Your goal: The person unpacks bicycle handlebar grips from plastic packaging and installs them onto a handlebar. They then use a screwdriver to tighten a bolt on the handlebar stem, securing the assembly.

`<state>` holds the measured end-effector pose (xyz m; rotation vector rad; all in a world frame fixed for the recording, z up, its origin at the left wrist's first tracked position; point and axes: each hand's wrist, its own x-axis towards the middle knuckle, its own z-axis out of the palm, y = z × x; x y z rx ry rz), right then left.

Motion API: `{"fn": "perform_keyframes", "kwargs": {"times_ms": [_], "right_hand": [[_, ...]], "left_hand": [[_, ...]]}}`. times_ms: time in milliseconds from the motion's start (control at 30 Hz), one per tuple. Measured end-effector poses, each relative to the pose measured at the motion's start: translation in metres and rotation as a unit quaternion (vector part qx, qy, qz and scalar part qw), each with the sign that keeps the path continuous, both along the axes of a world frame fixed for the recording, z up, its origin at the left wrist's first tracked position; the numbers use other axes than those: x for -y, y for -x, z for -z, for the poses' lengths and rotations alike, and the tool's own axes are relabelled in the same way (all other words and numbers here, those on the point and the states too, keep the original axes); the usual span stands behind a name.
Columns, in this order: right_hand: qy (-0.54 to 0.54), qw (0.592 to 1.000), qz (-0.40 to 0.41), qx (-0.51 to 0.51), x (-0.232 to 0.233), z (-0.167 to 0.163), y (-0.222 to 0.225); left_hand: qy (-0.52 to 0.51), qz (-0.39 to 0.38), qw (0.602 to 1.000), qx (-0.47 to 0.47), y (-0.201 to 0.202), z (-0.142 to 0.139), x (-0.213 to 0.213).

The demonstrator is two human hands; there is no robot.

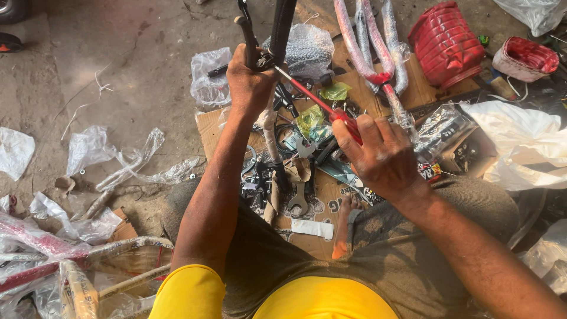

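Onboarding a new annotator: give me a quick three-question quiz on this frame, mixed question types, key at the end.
1. True or false: the right hand grips a red-handled screwdriver.
2. What does the left hand hold? A) a black metal bicycle part with tubes B) a silver flat open-ended spanner C) a red ribbed plastic piece
3. Fill in: the small parts lie on a sheet of brown ____.

Key: 1 true; 2 A; 3 cardboard.
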<state>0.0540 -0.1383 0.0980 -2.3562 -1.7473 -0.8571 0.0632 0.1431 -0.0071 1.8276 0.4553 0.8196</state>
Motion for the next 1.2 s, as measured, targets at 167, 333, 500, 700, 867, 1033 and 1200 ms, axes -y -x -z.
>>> {"fn": "perform_keyframes", "kwargs": {"times_ms": [167, 333, 500, 700, 867, 1033, 1200], "right_hand": [[-0.204, 0.885, 0.04, -0.416, -0.002, 0.013, 0.002], [-0.116, 0.9, 0.147, -0.394, 0.009, 0.015, -0.003], [-0.152, 0.802, -0.015, -0.577, 0.011, 0.003, -0.015], [-0.125, 0.96, 0.06, -0.243, 0.005, 0.004, 0.0], [-0.046, 0.928, -0.02, -0.37, 0.018, 0.007, 0.014], [-0.264, 0.263, 0.026, -0.927, 0.012, 0.031, 0.009], [-0.205, 0.72, 0.091, -0.657, -0.002, 0.121, 0.016]], "left_hand": [[0.022, 0.036, 0.999, 0.007, 0.004, 0.002, 0.004], [-0.05, -0.002, 0.998, 0.029, 0.01, 0.005, 0.009], [-0.07, -0.007, 0.997, 0.038, 0.013, 0.007, 0.008], [-0.052, 0.005, 0.995, 0.083, 0.017, 0.007, 0.011], [-0.009, 0.056, 0.996, 0.068, 0.025, 0.007, 0.016], [0.01, 0.061, 0.997, 0.036, 0.023, 0.008, 0.013], [-0.097, -0.023, 0.994, 0.042, 0.02, 0.011, 0.01]]}}
